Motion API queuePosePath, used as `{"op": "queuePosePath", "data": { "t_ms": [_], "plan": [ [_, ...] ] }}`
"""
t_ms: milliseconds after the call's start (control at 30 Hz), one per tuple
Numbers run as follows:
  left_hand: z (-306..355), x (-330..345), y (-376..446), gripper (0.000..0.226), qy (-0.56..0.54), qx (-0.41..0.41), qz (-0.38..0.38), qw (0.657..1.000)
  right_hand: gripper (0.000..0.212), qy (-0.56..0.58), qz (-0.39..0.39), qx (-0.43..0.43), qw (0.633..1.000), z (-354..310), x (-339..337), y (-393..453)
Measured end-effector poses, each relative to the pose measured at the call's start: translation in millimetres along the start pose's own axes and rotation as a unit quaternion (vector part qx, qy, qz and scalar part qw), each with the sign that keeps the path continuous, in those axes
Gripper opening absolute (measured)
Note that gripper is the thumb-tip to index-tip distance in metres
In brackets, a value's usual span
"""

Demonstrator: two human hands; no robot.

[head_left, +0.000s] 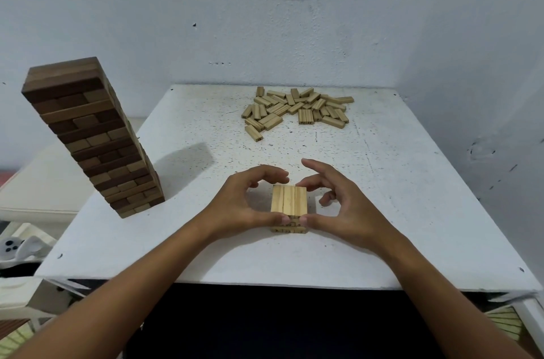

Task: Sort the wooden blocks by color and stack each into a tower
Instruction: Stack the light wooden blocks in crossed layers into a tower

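Two hands frame the low light-wood stack [289, 207] near the front middle of the table [412, 211]. The left hand [244, 202] and right hand [341, 205] each curl around it, thumbs pressed to the near face and fingertips arched over the far edge, so both look to be squaring the top layer of three blocks rather than lifting anything. My judgement: the light tower is only a few layers up, while the dark tower [91, 135] at the left already stands tall and seems finished. The next move probably calls for easing the hands off without nudging the layer, then reaching to the pile of loose light blocks [297, 110] well apart at the far side. Open tabletop lies between stack and pile. The dark tower stands close to the table's left edge, so a left-arm sweep risks it; the right side offers freer room.
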State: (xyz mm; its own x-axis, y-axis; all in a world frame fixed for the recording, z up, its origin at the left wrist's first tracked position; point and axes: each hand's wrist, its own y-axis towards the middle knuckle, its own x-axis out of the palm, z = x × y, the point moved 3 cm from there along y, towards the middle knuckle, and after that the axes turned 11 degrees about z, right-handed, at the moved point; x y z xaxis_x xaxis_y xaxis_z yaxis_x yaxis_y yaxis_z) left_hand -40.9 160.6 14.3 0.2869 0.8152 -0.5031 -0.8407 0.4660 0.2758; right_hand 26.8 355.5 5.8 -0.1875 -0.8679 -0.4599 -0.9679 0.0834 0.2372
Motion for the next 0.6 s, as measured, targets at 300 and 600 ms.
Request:
{"op": "queuePosePath", "data": {
  "t_ms": [300,600],
  "plan": [
    [8.7,-19.0,22.8,0.052,-0.003,0.016,0.063,0.998,0.051,0.015,0.042,0.011,0.999,-9.6,-14.3,20.8],
    [-24.6,-30.0,90.7,0.031,0.133,-0.021,0.149,0.98,0.038,-0.124,0.042,-0.01,0.991,3.7,-19.1,111.0]
  ]
}}
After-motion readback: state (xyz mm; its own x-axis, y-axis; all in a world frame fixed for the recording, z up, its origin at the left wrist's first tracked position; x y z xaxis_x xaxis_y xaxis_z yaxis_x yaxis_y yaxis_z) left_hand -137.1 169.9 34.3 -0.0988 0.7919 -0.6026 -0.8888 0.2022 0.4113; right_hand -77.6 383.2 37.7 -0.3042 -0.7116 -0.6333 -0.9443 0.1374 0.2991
